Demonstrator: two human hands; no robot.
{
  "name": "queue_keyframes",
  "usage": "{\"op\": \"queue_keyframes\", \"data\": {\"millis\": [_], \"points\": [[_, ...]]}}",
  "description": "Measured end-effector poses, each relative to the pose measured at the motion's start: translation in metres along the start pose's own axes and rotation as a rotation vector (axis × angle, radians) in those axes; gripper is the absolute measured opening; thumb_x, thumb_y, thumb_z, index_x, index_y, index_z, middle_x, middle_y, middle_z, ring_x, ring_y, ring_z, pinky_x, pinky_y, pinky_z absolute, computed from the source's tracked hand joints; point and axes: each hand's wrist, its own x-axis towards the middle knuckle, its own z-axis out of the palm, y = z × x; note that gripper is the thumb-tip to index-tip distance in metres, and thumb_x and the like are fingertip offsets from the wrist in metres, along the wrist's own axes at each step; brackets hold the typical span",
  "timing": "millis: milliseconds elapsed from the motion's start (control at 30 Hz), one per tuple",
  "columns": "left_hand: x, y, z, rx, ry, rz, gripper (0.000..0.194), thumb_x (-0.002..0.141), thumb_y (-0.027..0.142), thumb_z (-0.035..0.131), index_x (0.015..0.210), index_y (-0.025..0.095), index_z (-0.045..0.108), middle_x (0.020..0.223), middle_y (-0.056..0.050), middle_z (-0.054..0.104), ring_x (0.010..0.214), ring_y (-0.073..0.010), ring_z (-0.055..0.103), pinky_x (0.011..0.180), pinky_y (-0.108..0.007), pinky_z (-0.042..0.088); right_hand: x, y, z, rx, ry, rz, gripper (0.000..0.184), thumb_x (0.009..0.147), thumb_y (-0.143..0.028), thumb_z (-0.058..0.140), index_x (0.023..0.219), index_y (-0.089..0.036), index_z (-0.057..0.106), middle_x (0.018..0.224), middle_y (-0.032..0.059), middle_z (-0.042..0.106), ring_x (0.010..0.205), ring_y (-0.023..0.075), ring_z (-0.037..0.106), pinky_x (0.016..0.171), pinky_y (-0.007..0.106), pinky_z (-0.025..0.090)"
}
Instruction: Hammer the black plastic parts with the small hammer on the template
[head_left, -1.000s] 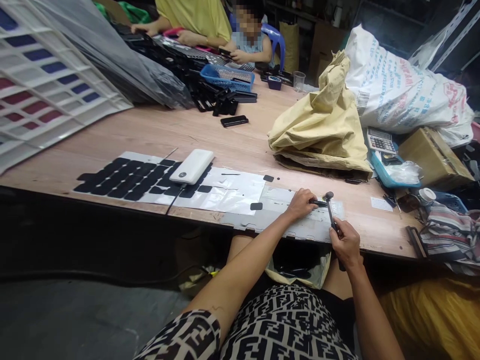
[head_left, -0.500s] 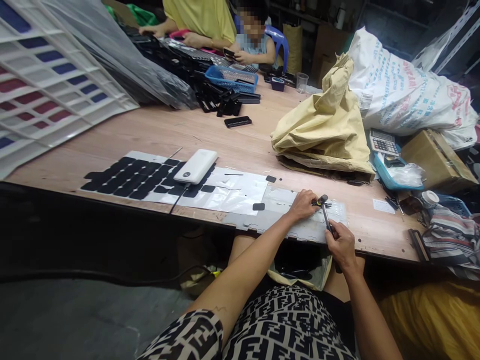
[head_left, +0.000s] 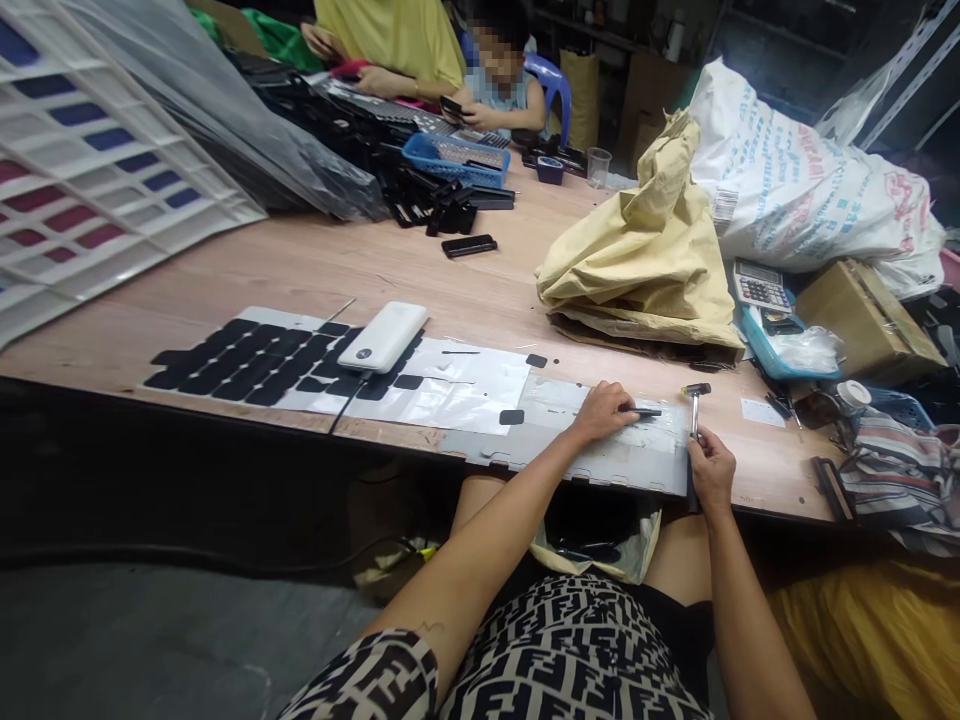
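My right hand (head_left: 711,468) is wrapped round the handle of a small hammer (head_left: 695,392), whose head is raised to the right of the work. My left hand (head_left: 602,411) is closed on a thin black strip-like part (head_left: 645,412), which sticks out to the right past the fingers. Under that hand lies a grey plate (head_left: 555,455) along the table's front edge. To its left, a white sheet (head_left: 457,398) carries rows of black rounded pads (head_left: 262,350). A white power bank (head_left: 384,338) with a cable rests on the sheet.
A yellow sack (head_left: 637,270) stands behind the plate, beside a large white printed bag (head_left: 810,170). A calculator (head_left: 761,287) and a cardboard box (head_left: 870,315) are at right. Black parts surround a blue basket (head_left: 457,160). Two people sit across the table (head_left: 315,260).
My right hand has swung the hammer up and to the right, away from the black part. My left hand stays on the part. The far person's hand has lifted.
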Motion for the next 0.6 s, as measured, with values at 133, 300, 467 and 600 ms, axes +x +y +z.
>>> {"op": "queue_keyframes", "data": {"millis": [133, 300, 467, 600], "points": [[-0.007, 0.002, -0.005, 0.014, -0.059, 0.050, 0.018, 0.082, 0.037, 0.069, 0.093, 0.023, 0.073, 0.100, -0.003, 0.062, 0.100, -0.0220, 0.051, 0.093, -0.038, 0.040, -0.001, -0.001, 0.000, 0.030, -0.025, 0.005, 0.054, 0.074, -0.045, 0.063, 0.113, -0.009, 0.073, 0.071, -0.0002, 0.056, 0.058, 0.0109, 0.043, 0.058, 0.024, 0.041], [-0.048, 0.010, -0.013, -0.021, -0.157, 0.182, 0.015, 0.080, 0.036, 0.073, 0.091, 0.026, 0.073, 0.119, -0.003, 0.059, 0.117, -0.0245, 0.048, 0.104, -0.041, 0.036, -0.001, -0.001, -0.001, 0.036, -0.025, -0.010, 0.053, 0.074, -0.045, 0.063, 0.112, -0.010, 0.074, 0.069, -0.0007, 0.055, 0.058, 0.0106, 0.043, 0.058, 0.024, 0.040], [-0.109, 0.023, -0.018, -0.008, -0.180, 0.185, 0.016, 0.076, 0.031, 0.077, 0.091, 0.027, 0.073, 0.135, -0.004, 0.053, 0.130, -0.0280, 0.041, 0.112, -0.046, 0.031, -0.002, 0.000, 0.000, 0.037, -0.013, -0.013, 0.052, 0.075, -0.043, 0.063, 0.113, -0.010, 0.074, 0.071, 0.0001, 0.057, 0.059, 0.0112, 0.045, 0.060, 0.024, 0.042], [-0.128, 0.029, -0.022, 0.014, -0.203, 0.206, 0.025, 0.069, 0.037, 0.083, 0.088, 0.025, 0.073, 0.142, -0.006, 0.048, 0.134, -0.0328, 0.037, 0.113, -0.051, 0.029, -0.004, -0.002, 0.000, 0.043, -0.014, 0.002, 0.053, 0.075, -0.043, 0.064, 0.115, -0.009, 0.074, 0.072, 0.0007, 0.058, 0.059, 0.0109, 0.045, 0.060, 0.024, 0.043]]}}
